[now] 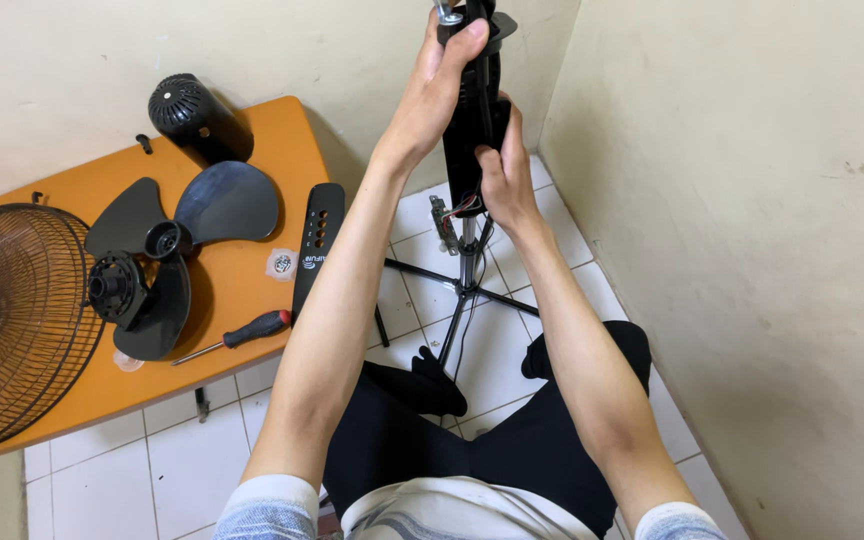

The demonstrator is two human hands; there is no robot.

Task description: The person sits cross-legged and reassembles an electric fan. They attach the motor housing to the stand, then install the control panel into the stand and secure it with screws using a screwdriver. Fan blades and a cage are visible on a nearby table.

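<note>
A black fan neck housing stands upright on a thin metal pole with spread floor legs. My left hand wraps the upper part of the housing from the left. My right hand grips its lower part from the right, where coloured wires hang out. The very top of the housing runs out of view.
An orange table at left carries a black fan blade, a motor cover, a wire grille, a black control panel and a red-handled screwdriver. Walls close in behind and on the right. The floor is white tile.
</note>
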